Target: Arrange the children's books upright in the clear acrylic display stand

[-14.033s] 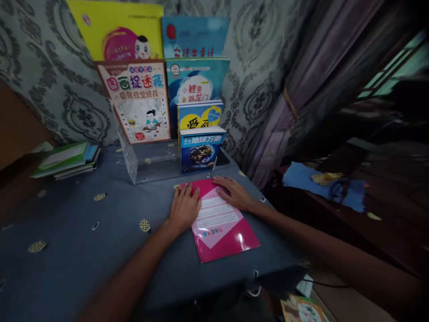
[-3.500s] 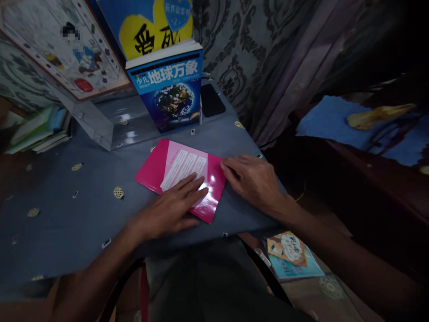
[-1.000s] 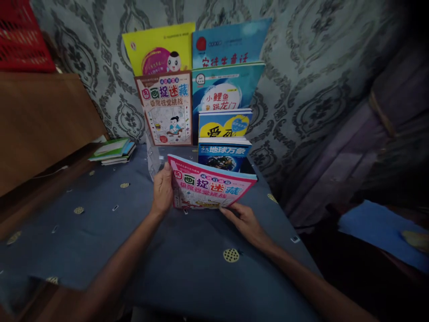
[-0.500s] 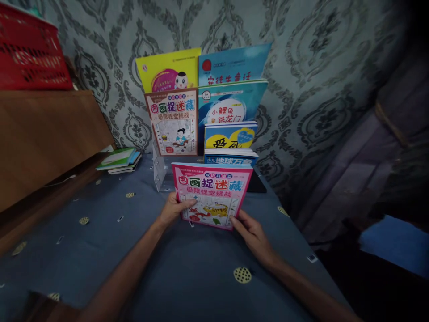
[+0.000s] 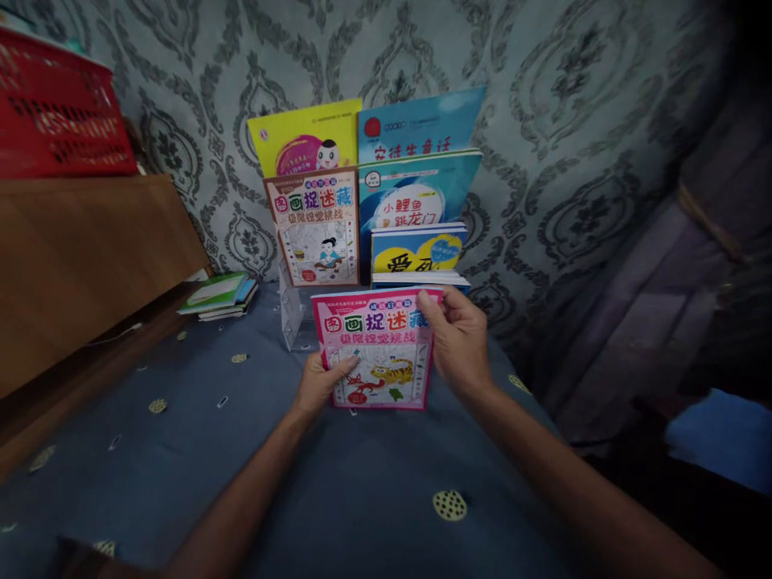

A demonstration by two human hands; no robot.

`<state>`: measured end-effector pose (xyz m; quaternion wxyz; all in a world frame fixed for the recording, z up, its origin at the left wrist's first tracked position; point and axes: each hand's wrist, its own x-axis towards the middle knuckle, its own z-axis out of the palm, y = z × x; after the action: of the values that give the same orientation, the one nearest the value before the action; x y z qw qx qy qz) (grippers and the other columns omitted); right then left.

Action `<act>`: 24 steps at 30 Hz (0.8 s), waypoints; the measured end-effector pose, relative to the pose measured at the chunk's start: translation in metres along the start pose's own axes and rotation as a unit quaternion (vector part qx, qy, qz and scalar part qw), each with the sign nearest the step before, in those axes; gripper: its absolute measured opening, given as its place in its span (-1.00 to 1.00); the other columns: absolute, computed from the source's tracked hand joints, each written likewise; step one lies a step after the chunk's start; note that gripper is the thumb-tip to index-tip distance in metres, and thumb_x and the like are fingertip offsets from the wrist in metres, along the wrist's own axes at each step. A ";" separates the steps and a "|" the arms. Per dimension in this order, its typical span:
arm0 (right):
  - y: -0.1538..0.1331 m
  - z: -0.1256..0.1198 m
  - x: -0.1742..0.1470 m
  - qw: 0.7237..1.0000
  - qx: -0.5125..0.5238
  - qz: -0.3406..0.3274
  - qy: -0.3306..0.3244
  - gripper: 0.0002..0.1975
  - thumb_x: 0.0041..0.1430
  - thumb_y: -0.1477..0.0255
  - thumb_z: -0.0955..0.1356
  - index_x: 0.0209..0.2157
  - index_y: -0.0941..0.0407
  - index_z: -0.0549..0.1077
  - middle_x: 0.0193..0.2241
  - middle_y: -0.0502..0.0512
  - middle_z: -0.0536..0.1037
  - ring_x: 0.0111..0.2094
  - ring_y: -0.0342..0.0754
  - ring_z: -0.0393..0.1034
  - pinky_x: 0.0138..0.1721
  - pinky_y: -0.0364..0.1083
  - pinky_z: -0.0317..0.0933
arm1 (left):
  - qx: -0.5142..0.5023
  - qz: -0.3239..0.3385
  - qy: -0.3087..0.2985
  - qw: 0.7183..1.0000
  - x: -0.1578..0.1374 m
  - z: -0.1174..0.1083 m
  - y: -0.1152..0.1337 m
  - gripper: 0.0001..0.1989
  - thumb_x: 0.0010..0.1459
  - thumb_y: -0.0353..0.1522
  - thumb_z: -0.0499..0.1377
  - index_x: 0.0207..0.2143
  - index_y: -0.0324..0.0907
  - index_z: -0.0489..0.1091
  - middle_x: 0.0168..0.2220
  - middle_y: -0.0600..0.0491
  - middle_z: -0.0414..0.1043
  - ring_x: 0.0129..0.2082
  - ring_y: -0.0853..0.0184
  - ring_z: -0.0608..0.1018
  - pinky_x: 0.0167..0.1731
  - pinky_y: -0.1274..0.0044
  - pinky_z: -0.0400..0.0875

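Between my hands is a pink picture book (image 5: 379, 362), its cover facing me with a fox and a tiger on it. My left hand (image 5: 319, 382) grips its lower left edge, thumb on the cover. At the upper right corner, my right hand (image 5: 461, 338) pinches the book with its thumb in front and the fingers behind. Just beyond stands a clear display rack (image 5: 291, 314), partly hidden by the books. It bears a yellow book (image 5: 314, 133), a brown-bordered picture book (image 5: 319, 233), a teal book (image 5: 422, 189), a blue book (image 5: 422, 121) and a blue-and-yellow book (image 5: 416, 251).
A small stack of books (image 5: 220, 296) lies on the dark blue cloth (image 5: 241, 450) at left. Beside it is a wooden headboard-like panel (image 5: 90, 265) with a red basket (image 5: 66, 112) on top. Patterned wallpaper (image 5: 560, 145) covers the wall behind; a curtain (image 5: 651, 297) hangs at right.
My right hand has moved up from the book's lower right corner to its upper right corner. The left hand keeps its hold, and the book stands slightly straighter. The view has shifted a little.
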<state>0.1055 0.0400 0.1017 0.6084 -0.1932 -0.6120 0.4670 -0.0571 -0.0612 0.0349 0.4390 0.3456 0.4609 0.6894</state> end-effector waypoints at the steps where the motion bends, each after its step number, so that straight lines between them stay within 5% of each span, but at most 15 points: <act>1: 0.002 0.002 0.000 1.000 -0.007 -0.012 0.010 -0.70 0.20 0.06 0.41 -0.36 0.01 0.44 -0.49 -0.06 0.54 -0.43 -0.04 0.46 -0.39 -0.06 0.38 | -0.004 0.001 -0.001 1.000 0.001 -0.001 -0.002 -0.42 -0.29 -0.08 0.55 -0.27 -0.28 0.60 -0.26 -0.10 0.68 -0.29 0.10 0.70 -0.17 0.32 0.62; 8: 0.012 0.001 -0.004 0.999 -0.010 -0.019 0.042 -0.67 0.24 0.05 0.37 -0.40 0.01 0.39 -0.53 -0.09 0.41 -0.49 -0.08 0.34 -0.43 -0.10 0.27 | -0.055 0.001 0.000 0.999 0.006 -0.003 -0.012 -0.25 -0.12 0.22 0.34 -0.23 -0.29 0.57 -0.27 -0.16 0.68 -0.11 -0.02 0.68 -0.06 0.27 0.60; 18: 0.015 0.002 -0.006 0.998 -0.007 0.004 0.065 -0.52 0.27 -0.10 0.30 -0.44 0.02 0.36 -0.53 -0.06 0.42 -0.46 -0.08 0.37 -0.44 -0.11 0.31 | -0.044 0.020 0.002 0.999 0.008 -0.006 -0.017 -0.20 -0.09 0.26 0.29 -0.10 -0.25 0.55 -0.27 -0.12 0.68 -0.14 -0.01 0.70 -0.11 0.31 0.61; 24: 0.027 -0.010 -0.043 0.996 -0.051 0.059 0.033 -0.50 0.25 -0.11 0.30 -0.45 0.05 0.34 -0.51 -0.04 0.46 -0.46 -0.08 0.35 -0.46 -0.13 0.27 | -0.057 0.022 0.011 0.998 0.006 -0.005 -0.018 -0.22 -0.04 0.22 0.29 -0.09 -0.28 0.55 -0.28 -0.12 0.68 -0.11 0.00 0.68 -0.08 0.31 0.60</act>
<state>0.1139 0.0218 0.0540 0.5893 -0.2750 -0.6017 0.4637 -0.0585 -0.0535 0.0171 0.4378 0.3219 0.4180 0.7281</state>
